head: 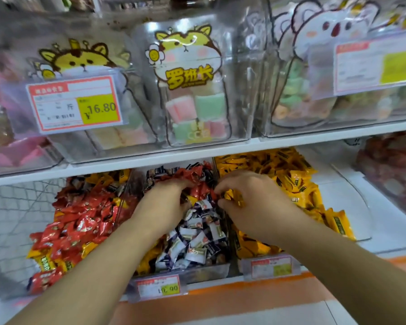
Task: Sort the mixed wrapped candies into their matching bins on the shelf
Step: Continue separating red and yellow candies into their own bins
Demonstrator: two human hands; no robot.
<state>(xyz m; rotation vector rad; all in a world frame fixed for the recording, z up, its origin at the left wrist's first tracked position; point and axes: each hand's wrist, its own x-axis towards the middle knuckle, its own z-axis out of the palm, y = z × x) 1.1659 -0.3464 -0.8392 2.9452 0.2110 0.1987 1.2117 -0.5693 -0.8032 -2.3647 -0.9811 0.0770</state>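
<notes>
Left hand (167, 202) fingertips lie buried among red candies (197, 188).

clear upper tubs (192, 90) with cartoon animal stickers, price tag (75, 105) reading 16.80

The red candies (80, 221) at nine o'clock wear glossy, crinkled foil-like wrappers that catch the light. The yellow candies (298, 181) at two o'clock have smoother, shiny plastic film. The white and navy candies (197, 240) at centre look like glossy film too. The upper bins (197, 85) at twelve o'clock are clear, hard, reflective plastic. The price card (74, 105) at ten o'clock is matt paper behind a clear sleeve.
</notes>
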